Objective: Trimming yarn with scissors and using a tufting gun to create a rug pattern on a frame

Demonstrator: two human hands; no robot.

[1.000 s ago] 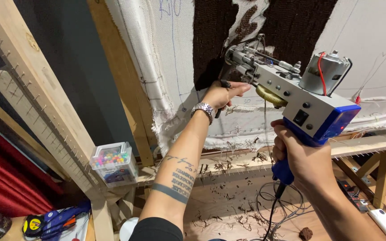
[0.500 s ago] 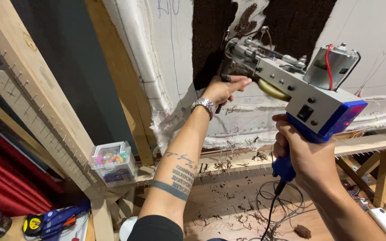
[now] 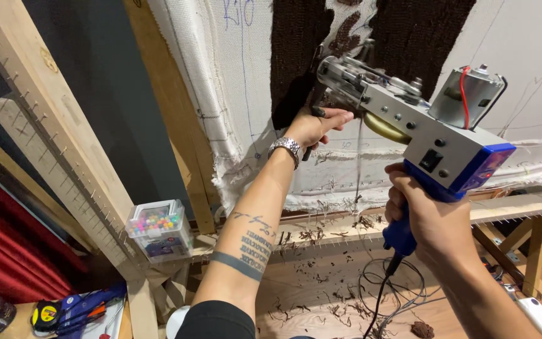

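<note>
While the tufting gun [image 3: 409, 119] presses its nose into the stretched cloth [image 3: 233, 94], we grip its blue handle with our right hand [image 3: 431, 220] and its front handle with our left hand [image 3: 315, 125], dark brown pile [image 3: 299, 44] filling only part and white cloth remaining bare.

Left arm raised and stretched forward, forearm turned so its tattooed inner side faces the camera; dark band tattoo near the elbow, script above it. Metal wristwatch [image 3: 285, 148] on the left wrist. Left hand [image 3: 313, 125] curled, thumb extended to the right, fingers wrapped around a dark grip at the front. Dark sleeve edge at the upper arm. Right arm enters from lower right, forearm angled up. Right hand [image 3: 431, 216] closed in a firm fist around a blue handle, knuckles toward the camera, wrist roughly straight
</note>
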